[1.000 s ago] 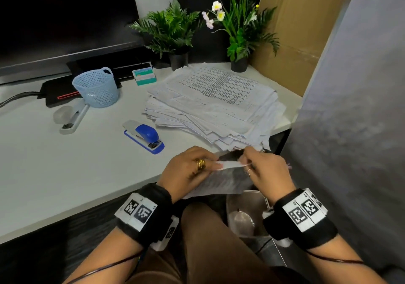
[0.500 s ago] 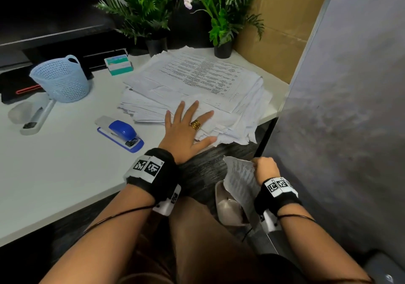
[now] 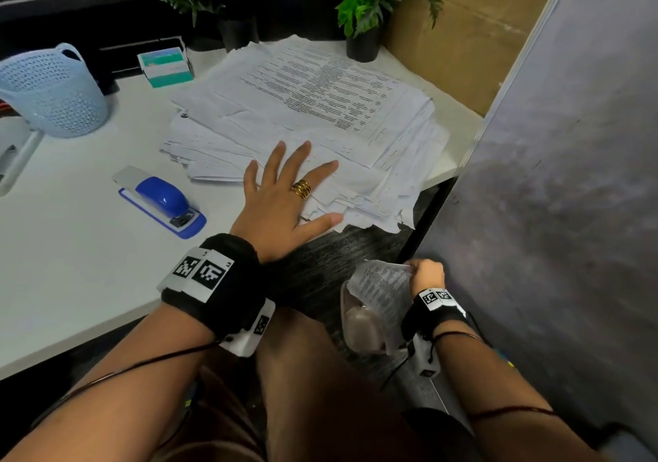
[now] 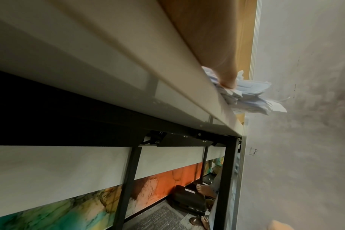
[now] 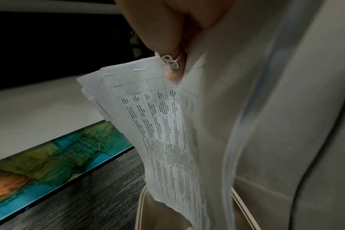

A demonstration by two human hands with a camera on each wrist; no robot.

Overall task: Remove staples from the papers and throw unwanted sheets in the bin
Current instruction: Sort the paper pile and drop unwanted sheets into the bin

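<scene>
Our left hand (image 3: 285, 198) lies flat, fingers spread, on the paper pile (image 3: 313, 112) at the desk (image 3: 71, 248) edge, beside a blue stapler (image 3: 162, 200). Our right hand (image 3: 427, 276) pinches stapled sheets (image 5: 163, 132) low over the bin (image 3: 359, 322), squeezed close to a grey wall (image 3: 552, 212).

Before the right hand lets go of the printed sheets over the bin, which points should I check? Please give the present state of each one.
1. Right hand pinches the printed sheets at their top edge: ok.
2. Lower end of the sheets hangs inside the bin: ok.
3. Staples removed from these sheets: not ok, staples show near the top edge.
4. Left hand rests flat on the paper stack: ok.
5. Room left in the bin: cannot tell.
</scene>
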